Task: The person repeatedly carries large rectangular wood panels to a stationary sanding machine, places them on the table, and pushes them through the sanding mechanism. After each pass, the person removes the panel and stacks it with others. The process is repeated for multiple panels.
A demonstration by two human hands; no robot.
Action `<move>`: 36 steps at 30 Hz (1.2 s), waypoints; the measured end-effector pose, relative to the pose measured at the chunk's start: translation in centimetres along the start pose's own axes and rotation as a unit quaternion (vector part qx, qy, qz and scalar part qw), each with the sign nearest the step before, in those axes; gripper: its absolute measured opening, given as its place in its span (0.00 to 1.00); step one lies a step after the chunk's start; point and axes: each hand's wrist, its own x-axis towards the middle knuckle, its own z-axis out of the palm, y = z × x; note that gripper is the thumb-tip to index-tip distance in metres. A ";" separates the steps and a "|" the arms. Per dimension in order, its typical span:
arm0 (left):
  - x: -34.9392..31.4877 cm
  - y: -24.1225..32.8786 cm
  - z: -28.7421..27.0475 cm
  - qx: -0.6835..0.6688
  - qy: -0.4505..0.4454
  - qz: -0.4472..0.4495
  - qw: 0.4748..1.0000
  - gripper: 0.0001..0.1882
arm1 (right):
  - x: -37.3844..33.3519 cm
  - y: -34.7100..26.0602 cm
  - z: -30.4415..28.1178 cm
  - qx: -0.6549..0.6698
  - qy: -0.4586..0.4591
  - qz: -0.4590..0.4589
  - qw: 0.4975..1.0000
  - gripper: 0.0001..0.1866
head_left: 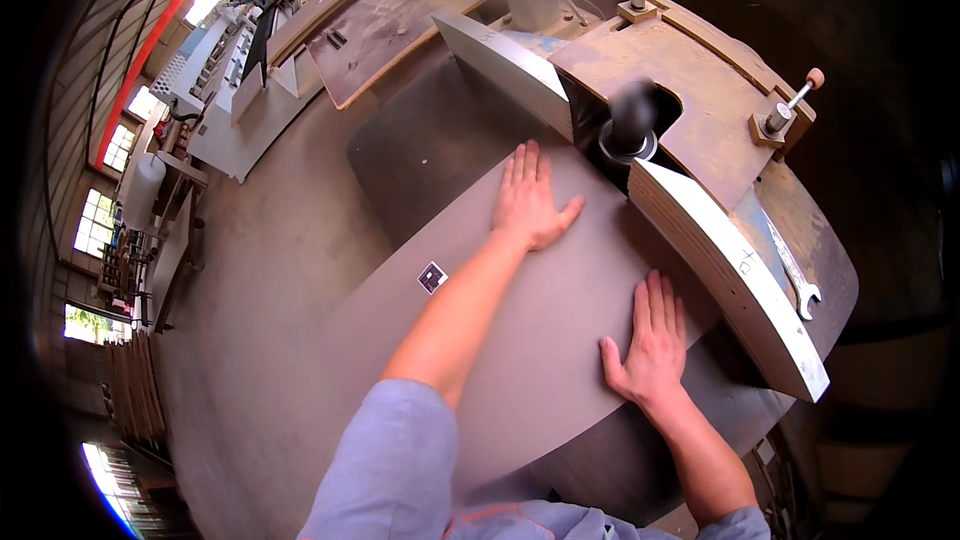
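Board point(545, 340) bears the left hand point(535, 205), flat and wide, near twelve o'clock, the right hand point(652, 350) likewise near three; dark spindle point(632, 120) beyond, towards one.

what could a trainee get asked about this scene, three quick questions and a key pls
1. True or false: the right grip is clenched into a fist.
2. Fill in the blank: a metal ____ lies just right of the right-hand white-faced board.
3. Which is nearer the dark, blurred spindle: the left grip or the right grip?

Key:
1. False; it lies flat, fingers extended, on the brown-grey panel.
2. Wrench.
3. The left grip.
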 end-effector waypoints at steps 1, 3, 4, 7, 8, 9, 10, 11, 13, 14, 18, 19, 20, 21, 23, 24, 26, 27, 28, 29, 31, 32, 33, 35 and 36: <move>0.3 -0.4 0.0 0.002 -0.001 -0.001 1.000 0.50 | 0.4 -0.2 0.2 0.002 -0.001 0.000 1.000 0.44; 0.8 -1.1 0.0 0.004 0.000 -0.002 1.000 0.50 | 1.1 -0.5 0.6 0.002 0.002 -0.003 1.000 0.44; 1.1 -1.5 0.0 0.005 0.002 -0.002 1.000 0.50 | 1.5 -0.7 0.7 0.001 0.002 -0.004 1.000 0.43; 1.8 -2.5 0.0 0.006 0.005 -0.004 1.000 0.49 | 2.5 -1.2 1.2 0.001 0.003 -0.006 1.000 0.43; 2.0 -2.8 0.0 0.006 0.005 -0.005 1.000 0.49 | 2.8 -1.4 1.4 0.001 0.003 -0.006 1.000 0.43; 2.3 -3.2 0.0 0.008 0.004 -0.006 1.000 0.49 | 3.2 -1.5 1.5 -0.001 0.003 -0.004 1.000 0.43; 2.6 -3.6 0.0 0.010 0.003 -0.007 1.000 0.49 | 3.5 -1.7 1.7 0.004 0.001 -0.003 1.000 0.43; 2.8 -4.0 0.0 0.013 0.007 -0.007 1.000 0.50 | 3.9 -1.9 1.9 0.008 0.000 0.000 1.000 0.43; 3.4 -4.8 0.0 0.021 0.001 -0.008 1.000 0.50 | 4.7 -2.3 2.3 0.007 0.000 -0.001 1.000 0.43; 3.7 -5.2 -0.1 0.021 0.001 -0.007 1.000 0.50 | 5.1 -2.4 2.5 0.003 0.002 -0.005 1.000 0.43; 5.0 -7.0 -0.1 0.032 0.001 -0.008 0.999 0.50 | 6.8 -3.2 3.4 0.004 0.011 -0.010 1.000 0.42; 5.2 -7.4 -0.1 0.040 0.004 -0.006 0.999 0.49 | 7.2 -3.3 3.6 0.002 0.011 -0.010 1.000 0.42; 5.5 -7.7 -0.1 0.048 0.007 -0.004 0.999 0.49 | 7.5 -3.5 3.7 0.000 0.012 -0.011 1.000 0.42; 5.7 -8.1 -0.1 0.051 0.008 -0.005 0.999 0.49 | 7.9 -3.6 3.9 -0.005 0.014 -0.010 1.000 0.42; 6.3 -8.8 -0.1 0.058 0.011 -0.005 0.998 0.49 | 8.6 -4.0 4.3 -0.004 0.017 -0.016 1.000 0.42; 6.5 -9.2 -0.1 0.052 0.011 -0.006 0.999 0.49 | 8.9 -4.1 4.4 -0.007 0.021 -0.018 1.000 0.42; 7.1 -10.0 -0.1 0.038 0.022 -0.005 0.999 0.50 | 9.6 -4.5 4.8 -0.005 0.014 -0.014 1.000 0.42; 7.4 -10.4 -0.1 0.041 0.020 -0.007 0.999 0.50 | 10.0 -4.6 4.9 -0.011 0.016 -0.015 1.000 0.42; 7.7 -10.8 -0.1 0.043 0.022 -0.007 0.999 0.50 | 10.3 -4.8 5.1 -0.004 0.010 -0.012 1.000 0.42; 8.0 -11.2 0.0 0.043 0.028 -0.005 0.999 0.49 | 10.7 -4.9 5.3 -0.003 0.009 -0.010 1.000 0.42; 8.5 -12.0 0.0 0.044 0.032 -0.005 0.999 0.49 | 11.4 -5.3 5.7 -0.002 0.006 -0.007 1.000 0.42; 8.8 -12.4 0.1 0.041 0.035 -0.006 0.999 0.49 | 11.8 -5.4 5.8 -0.003 0.005 -0.007 1.000 0.42; 9.0 -12.7 0.1 0.042 0.037 -0.005 0.998 0.49 | 12.1 -5.6 6.0 -0.014 0.015 -0.013 1.000 0.42; 9.5 -13.4 0.2 0.040 0.043 -0.005 0.998 0.49 | 12.7 -5.9 6.3 -0.007 0.006 -0.007 1.000 0.42; 9.7 -13.7 0.2 0.042 0.040 -0.005 0.998 0.49 | 13.0 -6.1 6.4 -0.009 0.006 -0.006 1.000 0.42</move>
